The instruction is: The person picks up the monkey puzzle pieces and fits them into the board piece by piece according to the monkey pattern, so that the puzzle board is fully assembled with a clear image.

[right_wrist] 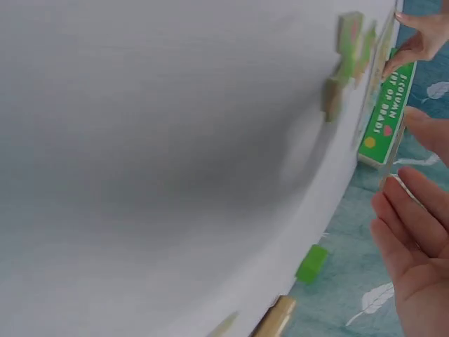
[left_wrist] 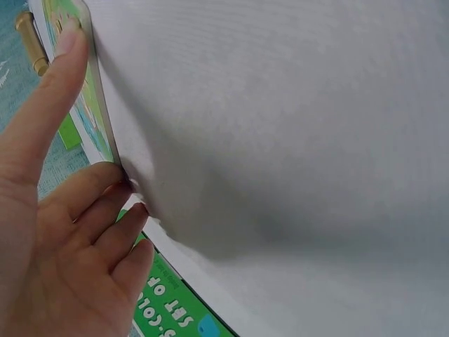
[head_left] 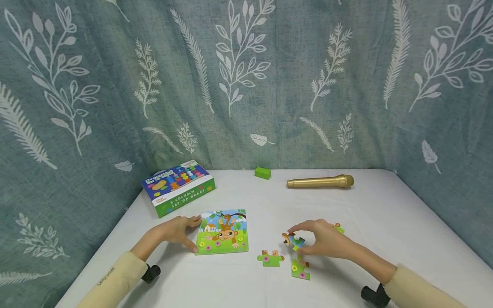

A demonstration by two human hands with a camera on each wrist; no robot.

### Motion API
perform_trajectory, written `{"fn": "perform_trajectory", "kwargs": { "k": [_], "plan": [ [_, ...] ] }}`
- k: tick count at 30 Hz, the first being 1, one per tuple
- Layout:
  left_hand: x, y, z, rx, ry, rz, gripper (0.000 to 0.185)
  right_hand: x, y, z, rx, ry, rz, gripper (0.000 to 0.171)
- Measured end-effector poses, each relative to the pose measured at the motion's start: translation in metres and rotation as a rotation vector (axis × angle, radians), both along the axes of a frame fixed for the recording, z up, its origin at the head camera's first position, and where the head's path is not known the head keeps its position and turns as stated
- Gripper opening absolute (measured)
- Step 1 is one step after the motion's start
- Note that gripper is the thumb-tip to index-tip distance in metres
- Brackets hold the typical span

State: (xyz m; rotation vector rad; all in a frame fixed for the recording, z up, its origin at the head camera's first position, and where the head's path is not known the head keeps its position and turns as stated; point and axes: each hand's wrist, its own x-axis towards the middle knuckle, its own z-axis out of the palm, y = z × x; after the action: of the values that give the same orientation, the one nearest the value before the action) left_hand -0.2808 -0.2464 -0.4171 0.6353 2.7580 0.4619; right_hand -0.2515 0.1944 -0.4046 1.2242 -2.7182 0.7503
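A square puzzle board (head_left: 221,233) with a hanging monkey picture lies on the white table, left of centre. My left hand (head_left: 177,232) holds it along its left side, thumb at the near corner and fingers by the far corner; in the left wrist view the thumb lies over the board's edge (left_wrist: 98,105). Between thumb and fingertips, my right hand (head_left: 327,240) pinches a puzzle piece (head_left: 294,241) showing an eye and some blue and green, raised over the table. Below it are two loose pieces, a green tabbed piece (head_left: 271,260) and a corner piece (head_left: 300,270).
Another puzzle piece (head_left: 338,228) lies behind the right hand, partly hidden. At the back stand a bead-set box (head_left: 185,196) on the left and a green block (head_left: 262,173) in the middle. A gold toy microphone (head_left: 319,182) lies back right, before the leafy curtain (head_left: 285,85).
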Motion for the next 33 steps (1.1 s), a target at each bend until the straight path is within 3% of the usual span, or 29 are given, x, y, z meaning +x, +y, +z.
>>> {"fn": "perform_trajectory", "kwargs": {
  "k": [13,33],
  "plan": [
    [0.000,0.002,0.003,-0.002,0.006,-0.010,0.094,-0.029,-0.049,0.013,0.007,-0.022,0.179,0.043],
    [-0.002,0.000,0.000,-0.012,0.006,0.002,0.096,-0.052,-0.119,0.008,0.073,-0.022,0.269,0.040]
  ]
}}
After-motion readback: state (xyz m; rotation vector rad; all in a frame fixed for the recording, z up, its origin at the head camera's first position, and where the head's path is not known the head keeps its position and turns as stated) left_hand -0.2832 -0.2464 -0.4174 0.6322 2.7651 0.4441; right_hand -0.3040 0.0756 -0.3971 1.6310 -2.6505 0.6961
